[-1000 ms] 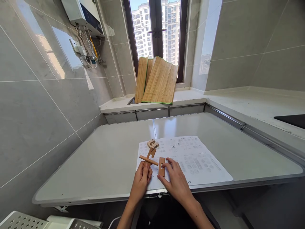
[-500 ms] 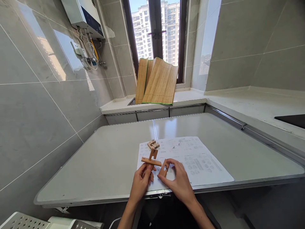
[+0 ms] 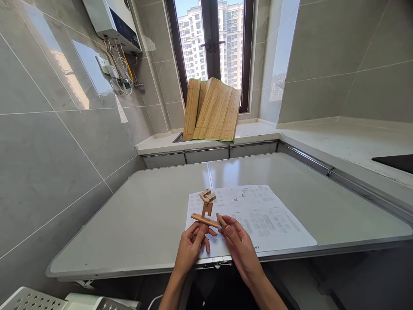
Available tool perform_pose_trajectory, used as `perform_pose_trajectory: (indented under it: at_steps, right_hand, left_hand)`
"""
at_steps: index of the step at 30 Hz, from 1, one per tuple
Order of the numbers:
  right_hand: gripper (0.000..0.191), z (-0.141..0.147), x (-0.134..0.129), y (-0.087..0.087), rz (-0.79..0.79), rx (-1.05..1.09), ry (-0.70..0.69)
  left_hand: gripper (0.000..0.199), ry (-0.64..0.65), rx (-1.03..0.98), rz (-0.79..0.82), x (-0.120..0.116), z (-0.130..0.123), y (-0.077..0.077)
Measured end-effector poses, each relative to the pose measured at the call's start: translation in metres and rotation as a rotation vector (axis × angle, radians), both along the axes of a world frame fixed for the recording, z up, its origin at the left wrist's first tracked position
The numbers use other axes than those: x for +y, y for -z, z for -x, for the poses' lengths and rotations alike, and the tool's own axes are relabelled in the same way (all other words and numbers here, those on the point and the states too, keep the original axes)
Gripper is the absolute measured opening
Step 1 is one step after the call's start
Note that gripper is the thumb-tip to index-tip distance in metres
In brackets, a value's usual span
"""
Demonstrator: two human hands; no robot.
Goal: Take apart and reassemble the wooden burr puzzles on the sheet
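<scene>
Pinched in my left hand (image 3: 192, 242) is a joined wooden assembly (image 3: 205, 220), a long bar crossed by an upright notched piece with a dark mark on it. My right hand (image 3: 238, 241) grips a flat wooden piece (image 3: 221, 221), now seen nearly edge-on, close to the right end of the bar. Whether the two touch is hard to tell. Beyond the assembly, a small cluster of pale wooden blocks (image 3: 207, 196) lies on a printed paper sheet (image 3: 274, 215).
The sheet lies on a white folding table (image 3: 129, 219) whose front edge is close to me. A bamboo mat (image 3: 217, 112) leans at the window behind. A white counter (image 3: 348, 137) runs along the right, and a perforated white rack (image 3: 35, 299) is at lower left.
My right hand has turned its wooden piece from face-on to nearly edge-on, and its fingers have closed in around it. The assembly in my left hand has tilted slightly.
</scene>
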State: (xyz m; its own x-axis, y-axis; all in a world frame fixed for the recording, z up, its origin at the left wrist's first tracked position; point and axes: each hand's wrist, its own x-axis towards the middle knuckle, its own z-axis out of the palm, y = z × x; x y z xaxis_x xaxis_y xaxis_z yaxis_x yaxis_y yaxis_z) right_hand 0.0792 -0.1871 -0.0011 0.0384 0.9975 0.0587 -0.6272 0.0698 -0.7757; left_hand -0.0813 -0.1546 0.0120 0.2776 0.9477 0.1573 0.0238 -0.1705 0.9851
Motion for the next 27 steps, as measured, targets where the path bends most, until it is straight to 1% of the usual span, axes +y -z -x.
perform_pose_trajectory:
  at_steps: [2,5,9,13,16,19,24,27]
  right_hand:
    - [0.045,0.003,-0.002,-0.002,0.022,-0.009,0.019]
    - [0.051,0.008,-0.005,-0.005,0.061,-0.013,0.065]
    - [0.054,0.009,-0.008,-0.007,0.040,-0.002,0.084]
    - [0.051,0.002,-0.008,-0.002,-0.005,-0.084,0.046]
    - [0.052,-0.001,-0.007,0.004,-0.045,-0.150,0.031]
    - [0.052,0.000,-0.006,0.008,-0.072,-0.178,0.017]
    - [0.053,-0.002,-0.006,0.009,-0.068,-0.233,0.006]
    - [0.058,-0.004,-0.007,0.008,-0.063,-0.307,0.022]
  left_hand:
    - [0.037,0.006,-0.007,0.001,0.000,0.000,0.000]
    - [0.036,0.010,-0.005,0.002,0.000,0.001,0.001]
    - [0.034,-0.003,0.014,-0.016,0.000,0.001,0.003]
    - [0.033,-0.013,0.079,-0.041,-0.002,-0.001,0.005]
    - [0.031,0.006,0.189,-0.068,-0.005,-0.004,0.006]
    - [0.034,0.039,0.280,-0.072,-0.007,-0.006,0.006]
    - [0.042,0.137,0.303,-0.031,-0.008,-0.005,0.005]
    - [0.040,0.194,0.329,-0.030,-0.008,-0.004,0.006]
